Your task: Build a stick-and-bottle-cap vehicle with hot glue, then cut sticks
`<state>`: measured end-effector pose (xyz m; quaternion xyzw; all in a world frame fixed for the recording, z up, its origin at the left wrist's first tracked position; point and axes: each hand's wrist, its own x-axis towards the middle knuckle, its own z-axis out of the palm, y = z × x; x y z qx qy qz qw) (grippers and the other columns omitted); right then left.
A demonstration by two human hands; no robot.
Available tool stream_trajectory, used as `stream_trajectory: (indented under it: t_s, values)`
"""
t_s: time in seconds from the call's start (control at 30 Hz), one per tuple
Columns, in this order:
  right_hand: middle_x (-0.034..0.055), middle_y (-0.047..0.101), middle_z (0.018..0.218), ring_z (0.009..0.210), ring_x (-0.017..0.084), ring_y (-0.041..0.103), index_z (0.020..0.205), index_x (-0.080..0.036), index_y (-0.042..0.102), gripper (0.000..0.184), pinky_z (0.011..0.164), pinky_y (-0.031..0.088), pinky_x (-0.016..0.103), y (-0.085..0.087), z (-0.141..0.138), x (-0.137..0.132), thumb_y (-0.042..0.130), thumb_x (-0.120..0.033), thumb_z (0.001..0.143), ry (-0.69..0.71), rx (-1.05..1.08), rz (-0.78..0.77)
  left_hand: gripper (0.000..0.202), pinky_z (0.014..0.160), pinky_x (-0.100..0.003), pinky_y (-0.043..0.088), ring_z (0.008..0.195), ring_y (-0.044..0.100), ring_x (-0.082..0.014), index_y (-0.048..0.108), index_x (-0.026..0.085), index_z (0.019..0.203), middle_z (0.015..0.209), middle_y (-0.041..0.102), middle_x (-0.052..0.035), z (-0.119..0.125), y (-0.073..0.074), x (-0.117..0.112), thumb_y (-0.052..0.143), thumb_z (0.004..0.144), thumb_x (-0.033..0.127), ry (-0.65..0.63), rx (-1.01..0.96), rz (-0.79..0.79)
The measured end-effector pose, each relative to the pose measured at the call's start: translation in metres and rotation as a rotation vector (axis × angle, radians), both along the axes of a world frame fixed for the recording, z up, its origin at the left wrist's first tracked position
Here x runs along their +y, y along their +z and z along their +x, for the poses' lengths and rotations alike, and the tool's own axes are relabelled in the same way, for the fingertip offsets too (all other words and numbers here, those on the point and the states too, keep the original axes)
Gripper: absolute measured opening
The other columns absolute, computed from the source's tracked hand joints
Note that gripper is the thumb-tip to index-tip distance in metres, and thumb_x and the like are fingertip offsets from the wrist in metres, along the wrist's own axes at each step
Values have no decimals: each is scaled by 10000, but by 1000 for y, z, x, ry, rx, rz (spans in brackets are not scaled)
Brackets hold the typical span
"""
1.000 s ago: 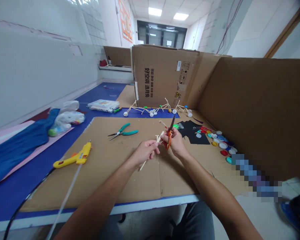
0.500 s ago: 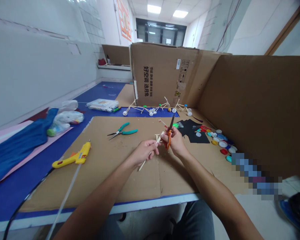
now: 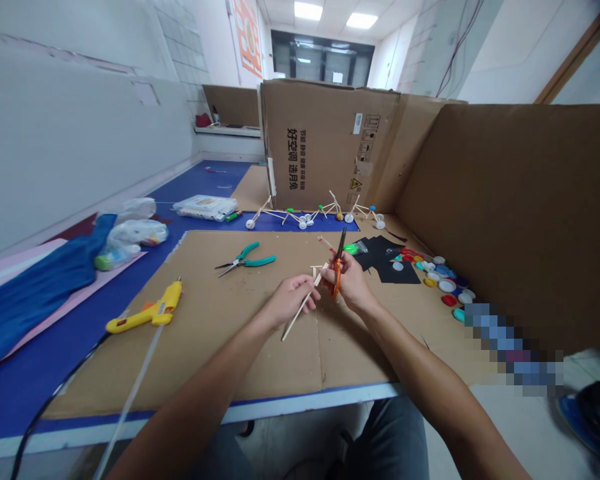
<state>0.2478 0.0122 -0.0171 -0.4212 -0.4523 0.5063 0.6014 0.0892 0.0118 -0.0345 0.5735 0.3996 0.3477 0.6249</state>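
Observation:
In the head view my left hand [image 3: 294,299] pinches thin wooden sticks [image 3: 295,323] that slant down toward the table's front. My right hand [image 3: 353,280] is wrapped round orange-handled scissors [image 3: 337,272], whose dark blades point up and away. Its fingertips also touch the upper end of the sticks, close to my left fingers. Just beyond the hands, a small T-shaped piece of wood [image 3: 316,269] is partly hidden. Teal-handled pliers [image 3: 247,259] lie spread to the left of my hands.
A yellow glue gun [image 3: 166,305] with a cord lies at left. Stick models with bottle-cap wheels [image 3: 303,221] stand along the back. Black sheets [image 3: 400,272] and colored bottle caps [image 3: 447,287] are at right. Cardboard walls [image 3: 325,147] rise behind and to the right.
The lower ends of the sticks have shifted slightly to the right, and my left fingers look a little looser. The scissors tilt slightly more to the left. The camera view has shifted a little.

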Motion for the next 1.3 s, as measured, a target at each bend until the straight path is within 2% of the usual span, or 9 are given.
stream_trajectory:
  t_s: [0.2,0.33,0.43,0.77,0.87,0.97,1.1,1.2,1.3]
  values:
    - [-99,519,642,538,81,505,842,-220,481,446,511,417,210,-2,-5,-2,830,-253,566,77,-83,-20,333,541,-235,301,545,399,-103,603,170,649,552,475,40,-4,-1,4,607,785,474,31,96,198]
    - [-111,501,618,508,67,457,829,-220,483,436,495,383,201,2,-6,-4,832,-248,570,103,-98,-22,308,613,-254,319,610,411,-118,669,161,685,616,536,26,-8,3,5,626,765,455,20,93,256]
    - [-113,500,598,500,70,459,826,-220,487,444,480,378,200,5,-7,-5,842,-252,562,112,-109,-35,305,620,-258,316,603,402,-117,663,163,661,593,514,32,-9,6,5,617,766,446,28,103,253]
    - [-102,557,655,510,68,512,887,-218,501,511,486,441,201,11,-7,-7,881,-273,549,140,-63,-34,305,643,-262,360,658,498,-148,693,163,719,657,604,7,-17,12,7,557,828,413,11,241,422]
    - [-86,611,686,497,86,558,932,-222,494,557,472,472,217,16,-1,-8,894,-301,553,149,-50,-20,279,659,-268,381,678,538,-159,702,184,722,699,640,-7,-22,18,5,551,871,364,10,332,588]
    - [-70,631,656,487,111,593,908,-221,492,515,444,488,224,19,7,-10,882,-360,602,185,-76,-27,277,728,-292,405,749,563,-180,699,193,737,770,656,-46,-25,22,2,526,925,301,37,440,867]
    - [-54,634,597,458,112,593,862,-210,504,450,407,487,205,20,15,-12,849,-413,658,331,-93,-161,314,760,-334,377,780,511,-198,684,187,779,795,638,-80,-26,23,0,467,988,274,62,631,1230]
    - [-51,640,586,441,104,579,862,-204,506,460,397,483,195,18,17,-12,863,-384,634,425,-90,-249,310,739,-343,342,772,485,-196,683,197,812,814,648,-77,-28,22,2,448,1005,258,49,709,1381]
    - [-70,621,569,451,103,578,867,-213,488,481,426,492,200,14,15,-12,870,-357,612,430,-76,-257,260,759,-354,326,812,502,-198,701,217,868,866,683,-70,-30,22,3,478,998,246,82,766,1454]
